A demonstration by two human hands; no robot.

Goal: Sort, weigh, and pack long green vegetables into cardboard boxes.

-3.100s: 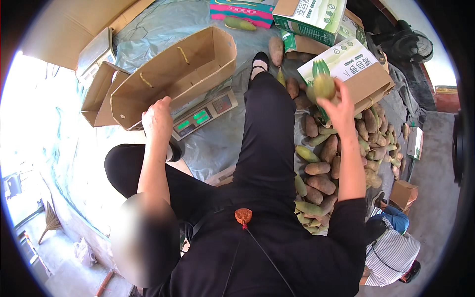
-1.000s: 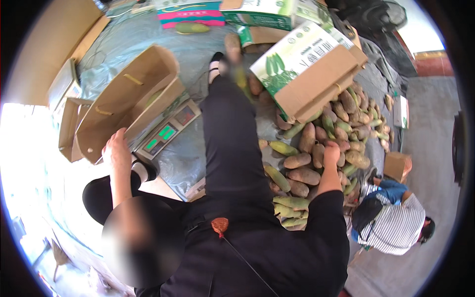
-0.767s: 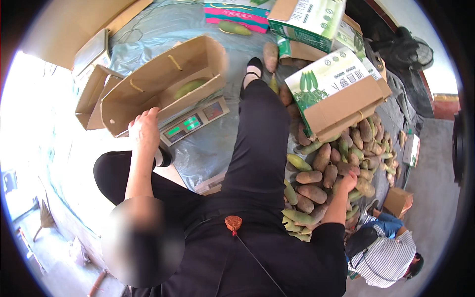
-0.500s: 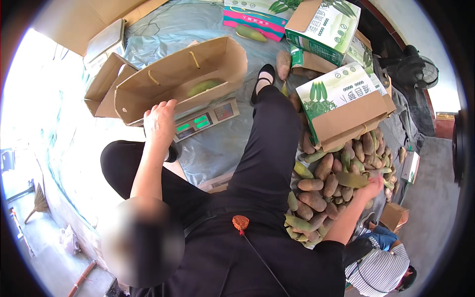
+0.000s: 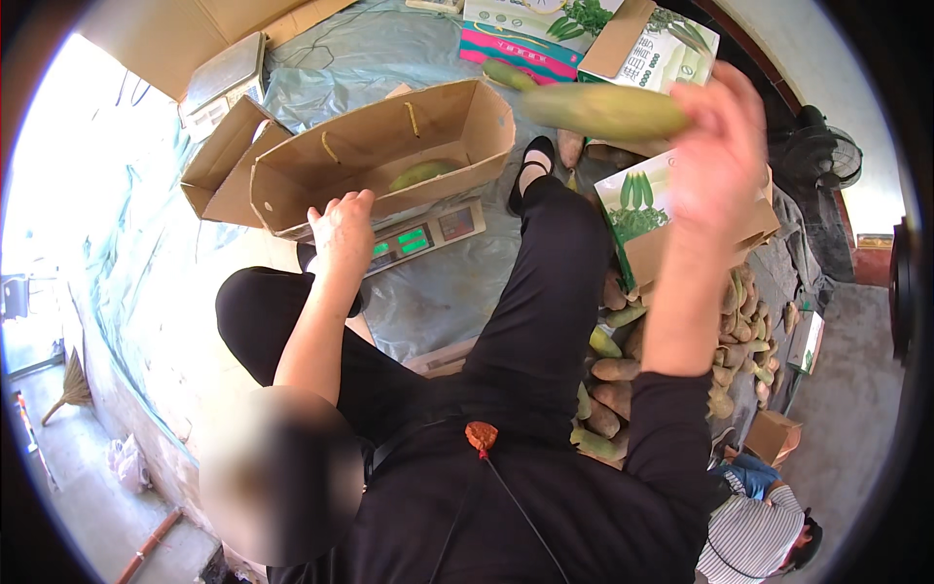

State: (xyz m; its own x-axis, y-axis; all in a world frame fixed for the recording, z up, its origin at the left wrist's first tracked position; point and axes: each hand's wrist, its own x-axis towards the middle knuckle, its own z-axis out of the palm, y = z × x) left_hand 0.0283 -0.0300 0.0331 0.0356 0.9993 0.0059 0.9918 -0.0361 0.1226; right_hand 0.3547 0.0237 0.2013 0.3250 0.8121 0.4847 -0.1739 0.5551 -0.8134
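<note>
My right hand (image 5: 722, 146), blurred by motion, is raised at the upper right and closed round one end of a long green radish (image 5: 598, 109). The radish points left, its tip just beyond the right end of an open brown cardboard box (image 5: 292, 185). My left hand (image 5: 343, 226) grips the near rim of that box with its fingers over the edge. Inside the box lies one green radish (image 5: 421, 174), beside the near wall. Under the box is a digital scale (image 5: 455, 222) with a lit green display.
A pile of radishes (image 5: 744, 326) lies to my right, partly behind my arm. Printed cartons (image 5: 637, 219) stand at the right and far side. Another radish (image 5: 508, 75) rests near them. A fan (image 5: 827, 151) stands at far right; a person in a striped shirt (image 5: 754, 535) is at lower right.
My right hand has lifted the green radish off the pile and swung it up and forward toward the box. My left hand stays on the box rim; the whole view has shifted slightly.
</note>
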